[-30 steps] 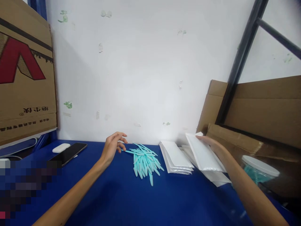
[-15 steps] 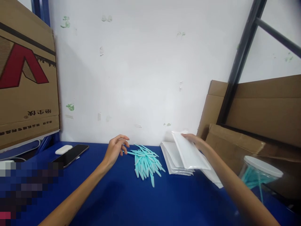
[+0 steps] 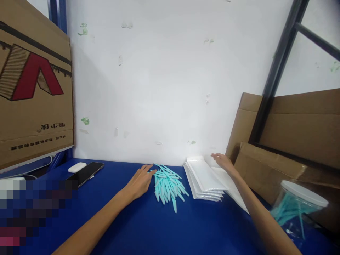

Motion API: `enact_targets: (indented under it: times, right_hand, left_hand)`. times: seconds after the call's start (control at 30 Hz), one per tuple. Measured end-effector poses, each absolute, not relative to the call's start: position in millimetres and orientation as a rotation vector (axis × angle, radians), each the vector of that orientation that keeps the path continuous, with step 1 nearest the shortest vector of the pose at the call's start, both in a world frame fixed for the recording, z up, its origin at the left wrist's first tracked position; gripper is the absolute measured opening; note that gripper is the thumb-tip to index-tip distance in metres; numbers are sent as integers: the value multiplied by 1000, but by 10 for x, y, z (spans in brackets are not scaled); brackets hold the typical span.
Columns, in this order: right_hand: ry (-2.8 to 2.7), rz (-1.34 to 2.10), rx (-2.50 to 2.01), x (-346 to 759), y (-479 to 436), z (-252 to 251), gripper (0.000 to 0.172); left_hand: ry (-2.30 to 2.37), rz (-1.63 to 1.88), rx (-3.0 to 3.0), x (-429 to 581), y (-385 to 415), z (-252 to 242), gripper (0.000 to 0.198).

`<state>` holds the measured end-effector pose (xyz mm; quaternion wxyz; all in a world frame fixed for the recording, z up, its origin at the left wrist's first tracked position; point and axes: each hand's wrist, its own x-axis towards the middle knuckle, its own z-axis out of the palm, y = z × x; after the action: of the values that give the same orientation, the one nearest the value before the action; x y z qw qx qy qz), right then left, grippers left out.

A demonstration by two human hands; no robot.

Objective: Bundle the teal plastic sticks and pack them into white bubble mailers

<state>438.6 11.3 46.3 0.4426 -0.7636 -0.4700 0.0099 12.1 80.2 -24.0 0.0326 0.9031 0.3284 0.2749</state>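
Note:
A loose pile of slim teal plastic sticks (image 3: 168, 186) with wider, paler ends lies on the blue table. My left hand (image 3: 140, 180) is at the pile's left edge, palm down, its fingers stretched toward the nearest sticks; no stick shows in its grasp. Right of the pile is a stack of white padded envelopes (image 3: 205, 177), the top one lying flat. My right hand (image 3: 223, 163) hovers just past the stack's far right side, fingers extended and holding nothing visible. Beneath that forearm, another white sheet or envelope (image 3: 233, 189) is partly hidden.
A clear jar (image 3: 297, 209) with a white lid holds more teal sticks at the right. At the left lie a phone (image 3: 86, 173) and a white case (image 3: 77, 167). Cardboard (image 3: 278, 173) leans at the right; a large carton (image 3: 37, 106) stands left. A white wall closes the back.
My right hand has let go of the top white envelope, which now lies on the stack. My left hand has lowered and moved right to the teal pile. The view has shifted slightly.

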Motion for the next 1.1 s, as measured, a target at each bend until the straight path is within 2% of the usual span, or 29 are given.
enact_targets:
  times: [0.13,0.37,0.47,0.53,0.67,0.73,0.83,1.1]
  right_hand:
    - [-1077,-242,-1915,4463,-72,488,26]
    - [-1285,-488,-1711,3893,-205,722,41]
    - [-1792,-271,-1715,3354,-139,786,48]
    - [-2058,-108,-1709,3019,-17,755,47]
    - [-2356,163,-1841,2624,383,591,80]
    - [-2431,259,-1930,2549,590,520,88]
    - [-2510,330,-2010,2491,812,463,82]
    - [-2637,204,-2022,2441,884,434,45]
  left_hand:
    - [1146,562,2964,164,824,-275,53]
    - [1217,490,2980,188,831,-279,58]
    - [1229,479,2976,180,833,-283,61]
    - [1246,466,2977,166,835,-276,62]
    - [1255,527,2949,123,852,-263,59]
    - [1248,568,2935,103,862,-256,57]
    - [1246,598,2918,83,872,-240,56]
    - [1320,500,2834,70,919,-293,59]
